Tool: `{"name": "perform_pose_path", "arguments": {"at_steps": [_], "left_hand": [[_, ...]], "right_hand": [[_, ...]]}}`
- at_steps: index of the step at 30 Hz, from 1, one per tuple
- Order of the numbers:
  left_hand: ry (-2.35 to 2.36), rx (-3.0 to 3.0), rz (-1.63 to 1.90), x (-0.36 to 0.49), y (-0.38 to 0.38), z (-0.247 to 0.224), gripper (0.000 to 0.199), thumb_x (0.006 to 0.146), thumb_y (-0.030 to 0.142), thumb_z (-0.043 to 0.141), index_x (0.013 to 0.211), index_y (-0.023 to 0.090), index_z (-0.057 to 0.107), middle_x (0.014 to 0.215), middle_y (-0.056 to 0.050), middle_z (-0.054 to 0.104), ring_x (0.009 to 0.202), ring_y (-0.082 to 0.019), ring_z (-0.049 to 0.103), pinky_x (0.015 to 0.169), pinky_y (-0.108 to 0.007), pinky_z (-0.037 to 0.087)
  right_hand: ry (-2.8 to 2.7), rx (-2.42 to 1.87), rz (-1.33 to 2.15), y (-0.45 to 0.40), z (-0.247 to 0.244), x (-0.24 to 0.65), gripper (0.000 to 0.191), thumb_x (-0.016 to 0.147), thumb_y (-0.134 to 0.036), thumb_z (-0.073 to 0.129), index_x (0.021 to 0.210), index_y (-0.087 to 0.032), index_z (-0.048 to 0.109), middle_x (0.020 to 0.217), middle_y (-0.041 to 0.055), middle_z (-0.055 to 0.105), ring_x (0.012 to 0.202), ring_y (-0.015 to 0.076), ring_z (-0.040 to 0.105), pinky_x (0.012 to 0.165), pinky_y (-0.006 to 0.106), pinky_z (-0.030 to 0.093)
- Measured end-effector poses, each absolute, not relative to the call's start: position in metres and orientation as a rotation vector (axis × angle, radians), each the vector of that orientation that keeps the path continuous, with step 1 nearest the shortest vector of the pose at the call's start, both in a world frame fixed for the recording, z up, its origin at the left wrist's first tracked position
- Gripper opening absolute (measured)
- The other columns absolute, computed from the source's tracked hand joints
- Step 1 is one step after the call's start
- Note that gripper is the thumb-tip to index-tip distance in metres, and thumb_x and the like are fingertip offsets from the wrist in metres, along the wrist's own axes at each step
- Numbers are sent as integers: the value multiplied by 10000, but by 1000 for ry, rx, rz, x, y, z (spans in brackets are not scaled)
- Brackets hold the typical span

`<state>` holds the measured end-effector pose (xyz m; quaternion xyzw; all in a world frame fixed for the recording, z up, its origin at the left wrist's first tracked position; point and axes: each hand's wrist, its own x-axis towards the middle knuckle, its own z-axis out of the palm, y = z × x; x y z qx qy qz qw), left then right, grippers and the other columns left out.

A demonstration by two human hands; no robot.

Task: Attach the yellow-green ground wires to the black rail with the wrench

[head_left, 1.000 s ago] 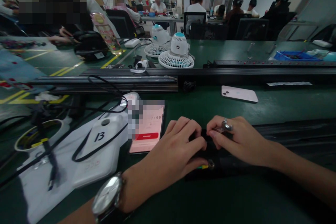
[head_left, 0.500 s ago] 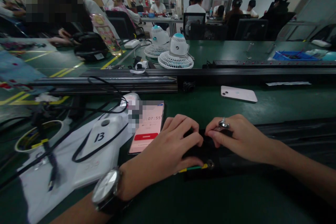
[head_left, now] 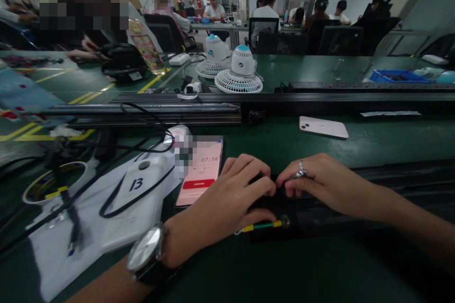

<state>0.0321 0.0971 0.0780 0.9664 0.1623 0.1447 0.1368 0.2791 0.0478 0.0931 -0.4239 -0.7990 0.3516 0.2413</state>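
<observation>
My left hand (head_left: 241,194), with a watch (head_left: 146,250) on the wrist, curls its fingers over the near end of a long black bar (head_left: 320,220) and holds it. Its thumb lies along a short green-and-yellow wire (head_left: 261,227), which ends at a small round metal terminal (head_left: 285,221) on the bar. My right hand (head_left: 313,180), wearing a ring, is closed in a pinch at the bar's upper side, just beside the left fingertips. What the right fingers hold is hidden in the dark.
A phone showing a timer (head_left: 201,170) lies left of my hands; a pink phone (head_left: 323,127) lies behind them. Further left are a white device marked 13 (head_left: 137,199), black cables and a tape roll (head_left: 53,182). Dark rails (head_left: 177,116) and white fans (head_left: 239,73) stand beyond. People sit in the background.
My right hand has turned slightly, its fingertips shifting a little left toward the left fingers. More of the green-and-yellow wire shows. The left hand stays nearly still.
</observation>
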Motion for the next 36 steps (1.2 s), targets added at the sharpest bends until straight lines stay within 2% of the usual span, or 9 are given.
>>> {"name": "perform_pose_path", "arguments": {"at_steps": [6,10,17,25,36], "left_hand": [[476,2777,460,32,98,81,315,939,454,677,1072,201,545,1204,-58,549,1155,-244,457,958,-372,360],[479,2791,459,32,100,78,344,918,467,703,1092,215,545,1218,-46,548,1161,-246,456,952,-372,353],[474,2785,395,33,99,75,338,927,469,689,1100,219,541,1243,-45,540,1173,-252,450,956,-383,366],[464,2783,379,34,97,73,345,914,464,706,1085,215,540,1233,-49,541,1172,-259,449,955,-393,384],[465,2798,385,34,96,72,369,881,465,740,1055,205,544,1238,-63,563,1178,-272,448,946,-397,400]], "right_hand": [[-2175,-1137,909,47,99,276,185,1023,-97,558,978,-177,718,837,-23,698,764,119,661,711,201,483],[-2142,-1105,816,47,102,278,153,1028,-123,586,1009,-189,723,889,-37,709,793,103,655,731,190,459],[-2067,-1253,717,47,98,279,211,1045,-182,561,911,-198,723,701,-69,674,642,104,643,634,232,437],[-2102,-1174,693,44,92,275,161,1044,-149,561,1010,-184,714,713,-82,655,643,73,622,642,204,420],[-2179,-1095,727,45,91,275,193,1058,-150,542,974,-185,713,757,-64,647,685,79,613,676,190,418]]}}
